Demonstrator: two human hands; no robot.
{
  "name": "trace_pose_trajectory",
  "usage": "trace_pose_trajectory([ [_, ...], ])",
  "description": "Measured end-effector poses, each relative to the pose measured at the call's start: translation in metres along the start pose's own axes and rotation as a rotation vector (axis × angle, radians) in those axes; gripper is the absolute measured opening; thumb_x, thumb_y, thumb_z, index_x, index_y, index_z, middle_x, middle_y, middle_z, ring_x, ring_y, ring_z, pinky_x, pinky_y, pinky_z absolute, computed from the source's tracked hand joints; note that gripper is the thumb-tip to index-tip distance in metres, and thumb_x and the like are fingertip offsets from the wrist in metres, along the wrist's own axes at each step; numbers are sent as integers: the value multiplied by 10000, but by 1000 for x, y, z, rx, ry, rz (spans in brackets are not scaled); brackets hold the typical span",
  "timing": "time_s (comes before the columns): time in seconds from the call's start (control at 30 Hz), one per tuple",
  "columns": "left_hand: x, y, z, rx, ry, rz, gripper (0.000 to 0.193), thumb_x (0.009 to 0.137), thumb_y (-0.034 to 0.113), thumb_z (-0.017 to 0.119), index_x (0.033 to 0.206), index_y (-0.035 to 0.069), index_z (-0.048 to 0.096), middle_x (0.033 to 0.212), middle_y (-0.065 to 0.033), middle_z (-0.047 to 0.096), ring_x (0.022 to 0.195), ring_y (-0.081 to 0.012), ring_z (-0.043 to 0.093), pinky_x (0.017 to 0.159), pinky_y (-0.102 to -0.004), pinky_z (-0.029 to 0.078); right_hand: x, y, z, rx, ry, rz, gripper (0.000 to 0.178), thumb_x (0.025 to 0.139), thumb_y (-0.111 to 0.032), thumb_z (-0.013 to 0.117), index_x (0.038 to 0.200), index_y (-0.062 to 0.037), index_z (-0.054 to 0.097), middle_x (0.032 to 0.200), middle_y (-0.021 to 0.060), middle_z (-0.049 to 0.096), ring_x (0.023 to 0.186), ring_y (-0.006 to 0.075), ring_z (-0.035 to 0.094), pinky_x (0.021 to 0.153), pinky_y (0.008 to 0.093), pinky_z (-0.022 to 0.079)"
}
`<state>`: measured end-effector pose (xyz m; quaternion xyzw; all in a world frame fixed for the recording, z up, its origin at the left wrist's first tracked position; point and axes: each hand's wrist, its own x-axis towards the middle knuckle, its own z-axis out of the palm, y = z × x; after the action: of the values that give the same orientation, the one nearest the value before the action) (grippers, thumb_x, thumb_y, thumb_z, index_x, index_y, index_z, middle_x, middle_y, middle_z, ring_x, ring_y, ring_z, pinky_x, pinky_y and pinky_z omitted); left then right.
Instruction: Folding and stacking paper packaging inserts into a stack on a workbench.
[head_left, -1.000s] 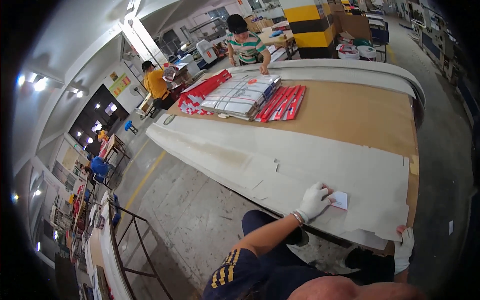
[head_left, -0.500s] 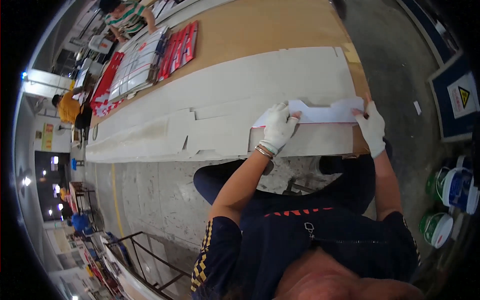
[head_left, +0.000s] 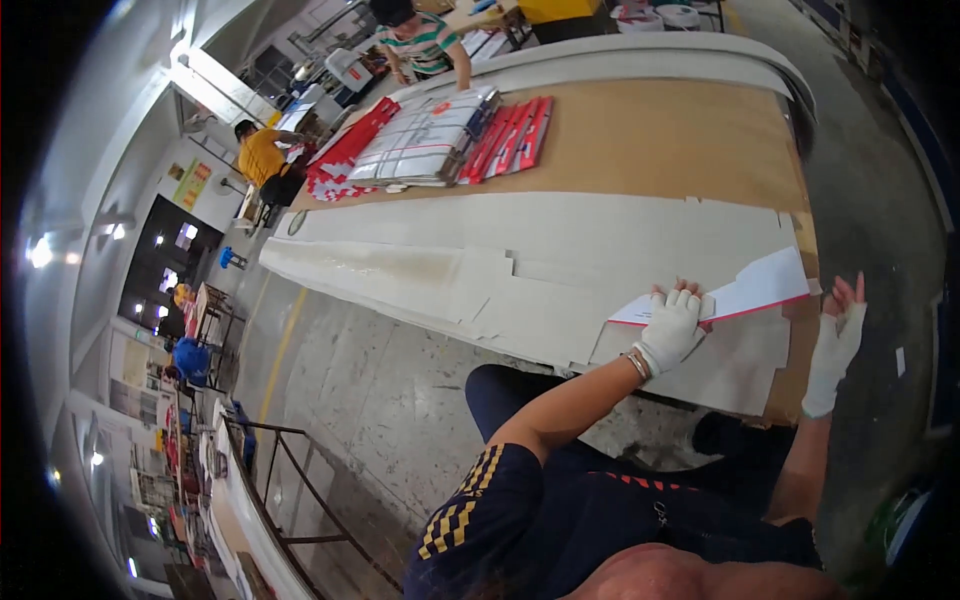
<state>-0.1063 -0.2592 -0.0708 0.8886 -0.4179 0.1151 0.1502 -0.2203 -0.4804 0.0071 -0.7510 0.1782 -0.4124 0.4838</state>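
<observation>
A white cut card strip [head_left: 765, 285] with a red lower edge lies on pale grey cardboard sheets [head_left: 600, 240] at the table's near right. My left hand [head_left: 675, 328], in a white glove that leaves the fingertips bare, rests flat on the strip's left part. Beyond the strip's right end, my right hand [head_left: 838, 345] is lifted past the table edge, gloved the same way. Its fingers are spread and hold nothing. Part of the strip is hidden under my left hand.
On the brown tabletop [head_left: 670, 130] sit a tied white bundle [head_left: 425, 135] and red printed pieces [head_left: 515, 140]. A person in a striped shirt [head_left: 425, 45] stands behind. A metal-framed table [head_left: 290, 430] is at lower left, a bucket [head_left: 900, 520] at lower right.
My right hand has let go of the strip's right end and moved off to the right. My left hand stays on the strip. The whole view has turned and shifted.
</observation>
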Motion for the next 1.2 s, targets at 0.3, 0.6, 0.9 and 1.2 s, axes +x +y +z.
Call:
trace_pose_trajectory([
  [0.3,18,43,-3,-32,-54,75,618,798,210,568,1327,-42,370,1303,-197,445,1281,-349,376,1007,-533,338,-87,-2,88,789,-356,430,431,968,-216,444,1306,51,450,1326,102,480,1225,182,430,1034,312,322],
  [0.6,-3,2,0,-31,64,-86,551,833,219,554,1299,-39,411,1255,-211,510,1174,-361,505,948,-491,416,-52,10,87,-149,-309,265,235,902,-86,481,1075,67,529,938,154,620,821,214,611,717,375,475],
  [0.9,-5,-9,-14,-170,-55,-30,529,832,355,581,1166,-49,513,1184,-230,559,1165,-379,500,978,-512,386,-37,30,122,-215,-537,-388,540,748,103,498,1272,-23,528,1306,123,526,1229,324,466,1051,380,361],
  [1.2,-68,-86,-102,247,-162,-46,449,793,338,614,1122,44,532,1161,-160,550,1118,-335,508,990,-513,349,17,9,63,54,-411,-220,611,751,160,362,1305,-44,517,1322,120,529,1270,221,452,1068,297,301],
])
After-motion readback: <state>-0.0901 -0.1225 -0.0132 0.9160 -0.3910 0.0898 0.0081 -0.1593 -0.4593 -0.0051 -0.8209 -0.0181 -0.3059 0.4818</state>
